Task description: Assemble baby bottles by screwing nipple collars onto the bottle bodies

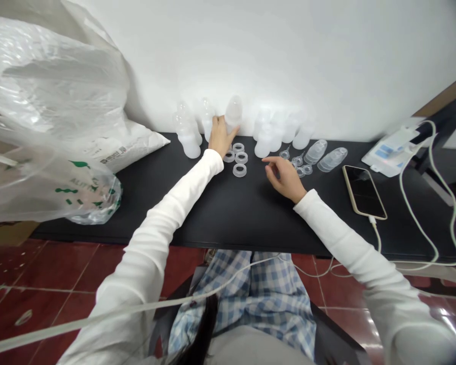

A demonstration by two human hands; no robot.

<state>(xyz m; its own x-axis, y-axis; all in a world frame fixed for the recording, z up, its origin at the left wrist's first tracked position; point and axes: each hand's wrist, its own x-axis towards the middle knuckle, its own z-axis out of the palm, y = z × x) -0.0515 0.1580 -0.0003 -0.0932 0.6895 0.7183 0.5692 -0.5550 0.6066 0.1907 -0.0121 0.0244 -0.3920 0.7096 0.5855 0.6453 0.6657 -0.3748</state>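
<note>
My left hand (221, 136) is at the back of the table, with thumb and fingers around the lower part of a translucent bottle (234, 107) with a domed top. On its left stand more translucent bottles (189, 133) with domed tops. Translucent rings (240, 163) lie just in front of that hand. My right hand (283, 177) is held over the table, fingers apart, with nothing in it. Close behind it are several white bottles (266, 134) without domed tops. Small clear teat-like pieces (298, 161) and clear domed caps (332, 159) lie to its right.
Large plastic bags (53, 86) crowd the left side of the black table (213, 218). A phone (364, 192) on a cable lies at the right, near a white box (393, 149) with white cords. A white wall (289, 56) rises behind the bottles.
</note>
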